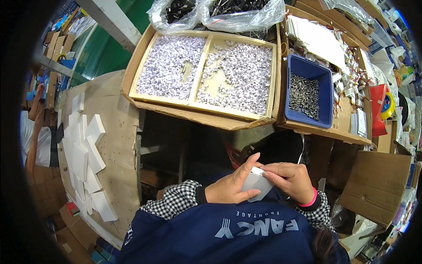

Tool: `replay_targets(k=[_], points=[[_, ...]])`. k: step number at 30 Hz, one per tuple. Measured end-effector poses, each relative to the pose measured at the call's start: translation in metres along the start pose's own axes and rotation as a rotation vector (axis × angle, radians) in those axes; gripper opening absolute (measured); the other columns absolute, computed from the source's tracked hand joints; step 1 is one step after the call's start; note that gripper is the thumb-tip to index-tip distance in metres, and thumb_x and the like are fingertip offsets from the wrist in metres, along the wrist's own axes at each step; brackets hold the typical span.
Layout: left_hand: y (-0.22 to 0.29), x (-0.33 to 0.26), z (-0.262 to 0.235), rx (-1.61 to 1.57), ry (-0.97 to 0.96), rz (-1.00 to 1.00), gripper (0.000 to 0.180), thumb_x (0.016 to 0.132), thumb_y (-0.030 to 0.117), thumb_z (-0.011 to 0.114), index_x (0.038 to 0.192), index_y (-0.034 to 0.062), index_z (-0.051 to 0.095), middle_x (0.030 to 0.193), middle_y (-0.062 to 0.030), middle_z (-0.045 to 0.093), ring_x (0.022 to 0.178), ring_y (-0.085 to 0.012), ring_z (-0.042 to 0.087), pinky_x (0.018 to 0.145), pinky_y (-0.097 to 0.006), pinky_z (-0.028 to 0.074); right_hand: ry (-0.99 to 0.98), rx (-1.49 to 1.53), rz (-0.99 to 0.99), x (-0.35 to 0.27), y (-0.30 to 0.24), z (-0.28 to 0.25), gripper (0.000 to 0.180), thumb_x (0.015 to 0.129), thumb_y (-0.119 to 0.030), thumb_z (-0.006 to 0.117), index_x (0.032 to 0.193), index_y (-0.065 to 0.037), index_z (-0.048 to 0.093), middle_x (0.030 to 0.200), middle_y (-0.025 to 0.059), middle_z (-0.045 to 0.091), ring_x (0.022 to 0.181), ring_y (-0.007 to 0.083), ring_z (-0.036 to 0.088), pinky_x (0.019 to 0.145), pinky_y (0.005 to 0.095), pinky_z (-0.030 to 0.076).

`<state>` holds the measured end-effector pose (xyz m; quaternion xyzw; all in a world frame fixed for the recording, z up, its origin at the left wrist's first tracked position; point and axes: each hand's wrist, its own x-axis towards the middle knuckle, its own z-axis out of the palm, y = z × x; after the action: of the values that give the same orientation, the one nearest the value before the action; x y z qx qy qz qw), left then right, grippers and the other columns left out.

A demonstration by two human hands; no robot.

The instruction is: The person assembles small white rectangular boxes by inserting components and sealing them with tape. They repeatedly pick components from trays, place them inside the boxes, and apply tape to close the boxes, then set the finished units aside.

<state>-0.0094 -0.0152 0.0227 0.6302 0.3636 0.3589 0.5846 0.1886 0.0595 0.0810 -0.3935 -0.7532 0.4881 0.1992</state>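
In my lap area I hold a small, flat, grey-white box (256, 186). My left hand (233, 184) is closed round its left side, with the thumb lying across the near face. A bright white tab or flap (257, 171) shows at the box's far edge. My right hand (291, 179) is closed there too, its thumb and fingers pinching at the upper right corner. Whether a smaller part sits under those fingertips is hidden. A pink band (313, 198) circles my right wrist.
Ahead stands a wooden tray (193, 104) with two compartments of tiny white pieces. Right of it, a blue bin (309, 122) holds small metal parts. Several white boxes (88, 154) are heaped on the left table (121, 127). Another person's arm (35, 127) shows far left.
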Motion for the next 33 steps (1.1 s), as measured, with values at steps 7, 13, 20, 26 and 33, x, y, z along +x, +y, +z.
replay_targets(k=[7, 13, 20, 26, 33], points=[[0.003, 0.0, 0.001, 0.16, -0.001, 0.035, 0.101, 0.085, 0.028, 0.07, 0.151, 0.0106, -0.005, 0.138, -0.0225, 0.031, 0.123, -0.0367, 0.044, 0.098, -0.039, 0.043, 0.079, -0.143, -0.066, 0.001, -0.005, 0.011, 0.013, 0.082, -0.011, 0.069, 0.094, -0.005, 0.073, 0.091, 0.0104, 0.071, 0.077, 0.0247, 0.07, 0.066, 0.0291, 0.056], [-0.004, -0.001, 0.009, 0.03, 0.125, 0.028, 0.081, 0.091, 0.023, 0.064, 0.15, 0.0113, 0.011, 0.136, -0.0197, 0.036, 0.123, -0.0322, 0.044, 0.099, -0.038, 0.043, 0.013, -0.156, -0.13, 0.004, -0.004, 0.007, 0.014, 0.083, -0.011, 0.068, 0.095, -0.005, 0.072, 0.091, 0.0111, 0.071, 0.079, 0.026, 0.07, 0.068, 0.0303, 0.057], [-0.015, -0.013, 0.005, -0.322, 0.232, -0.062, 0.036, 0.098, 0.012, 0.052, 0.133, 0.0094, 0.043, 0.12, -0.0082, 0.054, 0.112, -0.0162, 0.052, 0.093, -0.031, 0.045, 0.052, 0.169, 0.032, -0.017, 0.013, 0.024, 0.03, 0.082, -0.009, 0.072, 0.11, -0.003, 0.064, 0.107, 0.0127, 0.068, 0.084, 0.0217, 0.07, 0.071, 0.0283, 0.056], [-0.018, -0.016, 0.0, -0.294, 0.21, -0.075, 0.035, 0.097, 0.013, 0.054, 0.131, 0.01, 0.045, 0.116, -0.0071, 0.056, 0.105, -0.0141, 0.056, 0.089, -0.029, 0.047, 0.142, 0.293, -0.04, -0.018, 0.037, 0.036, 0.026, 0.083, -0.007, 0.071, 0.107, 0.0, 0.065, 0.107, 0.0121, 0.069, 0.084, 0.0158, 0.068, 0.072, 0.0257, 0.055], [-0.013, -0.014, 0.002, -0.105, 0.13, -0.044, 0.041, 0.096, 0.014, 0.056, 0.134, 0.0106, 0.043, 0.119, -0.0119, 0.056, 0.106, -0.0213, 0.058, 0.09, -0.031, 0.048, -0.115, 0.523, 0.38, -0.012, 0.027, 0.002, 0.022, 0.093, -0.014, 0.062, 0.108, 0.001, 0.067, 0.095, 0.0079, 0.07, 0.077, 0.0081, 0.064, 0.068, 0.0213, 0.053]])
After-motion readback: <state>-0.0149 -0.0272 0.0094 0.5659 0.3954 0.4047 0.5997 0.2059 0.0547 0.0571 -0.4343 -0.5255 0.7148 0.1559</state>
